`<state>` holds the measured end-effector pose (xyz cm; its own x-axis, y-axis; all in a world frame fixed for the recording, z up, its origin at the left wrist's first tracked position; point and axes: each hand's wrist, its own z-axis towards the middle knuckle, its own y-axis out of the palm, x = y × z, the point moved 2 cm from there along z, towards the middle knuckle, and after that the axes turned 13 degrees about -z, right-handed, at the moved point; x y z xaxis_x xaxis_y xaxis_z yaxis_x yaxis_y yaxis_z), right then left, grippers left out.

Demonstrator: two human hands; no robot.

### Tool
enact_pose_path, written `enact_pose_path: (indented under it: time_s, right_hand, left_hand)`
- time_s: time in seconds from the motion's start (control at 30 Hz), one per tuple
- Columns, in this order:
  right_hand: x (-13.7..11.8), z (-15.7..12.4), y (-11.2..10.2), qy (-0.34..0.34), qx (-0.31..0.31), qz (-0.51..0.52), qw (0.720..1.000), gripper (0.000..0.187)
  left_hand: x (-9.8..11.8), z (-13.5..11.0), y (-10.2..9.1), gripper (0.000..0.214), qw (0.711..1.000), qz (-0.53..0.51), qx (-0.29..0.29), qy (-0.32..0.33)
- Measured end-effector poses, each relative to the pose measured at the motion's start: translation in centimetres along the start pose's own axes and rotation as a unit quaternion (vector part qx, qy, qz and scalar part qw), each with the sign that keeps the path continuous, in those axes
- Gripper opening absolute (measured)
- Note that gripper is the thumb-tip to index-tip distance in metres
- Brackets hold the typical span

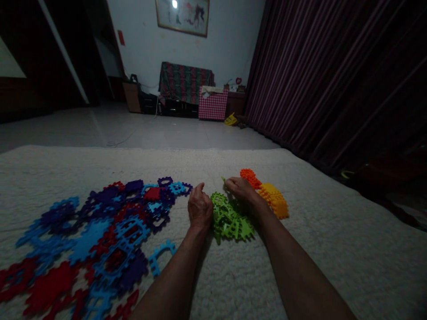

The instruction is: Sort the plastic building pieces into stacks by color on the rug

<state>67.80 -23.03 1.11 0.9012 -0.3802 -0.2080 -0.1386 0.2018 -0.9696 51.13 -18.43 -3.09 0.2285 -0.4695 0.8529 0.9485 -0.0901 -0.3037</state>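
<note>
A: Right hand, quick. What's held?
B: A thin lime-green plastic piece [223, 178] is pinched in the right hand [242, 189]; fingers curled in, only a tip seen poking out past them. Rest of the piece is hidden by the hand.

A: Left hand?
B: The left hand [200, 206] is placed at the left edge of the heap of lime-green toothed plastic pieces [233, 222]. Fingers bent, back of hand shown. Whether anything is gripped cannot be told; palm is hidden.

A: Heap location?
B: Between the two forearms, on the cream quilted cloth [320, 258]. Pieces are overlapped, loosely jumbled.

A: Right of that?
B: Past the right hand, a stack of orange toothed plastic pieces [248, 176] is seen, with a stack of yellow toothed plastic pieces [275, 200] just beside it, nearer the camera.

A: Left side?
B: A wide spread of red, blue and purple toothed plastic pieces [91, 238], mixed and overlapped. One light-blue arch-shaped plastic piece [155, 262] is seen at its right edge, near the left forearm.

A: Background?
B: Dark purple pleated curtain [300, 66] at right, gold-framed picture [183, 18] hung on the pale wall [227, 49]. Lighting dim.
</note>
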Motion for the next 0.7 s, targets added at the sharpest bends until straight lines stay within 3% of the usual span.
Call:
enact_pose_path:
  time_s: [0.3, 0.47, 0.7]
  right_hand:
    - [0.9, 1.1, 1.3, 0.037, 0.061, -0.047, 0.996, 0.036]
    - [1.0, 1.0, 1.7, 0.021, 0.036, -0.051, 0.998, 0.053]
    - [1.2, 0.9, 2.3, 0.023, 0.035, -0.059, 0.997, 0.035]
  left_hand:
    - [0.1, 0.0, 0.2, 0.042, 1.000, 0.001, 0.011, 0.005]
    - [-0.2, 0.0, 0.3, 0.042, 0.999, -0.007, 0.021, 0.024]
    - [-0.4, 0.0, 0.4, 0.041, 0.999, -0.007, 0.025, 0.022]
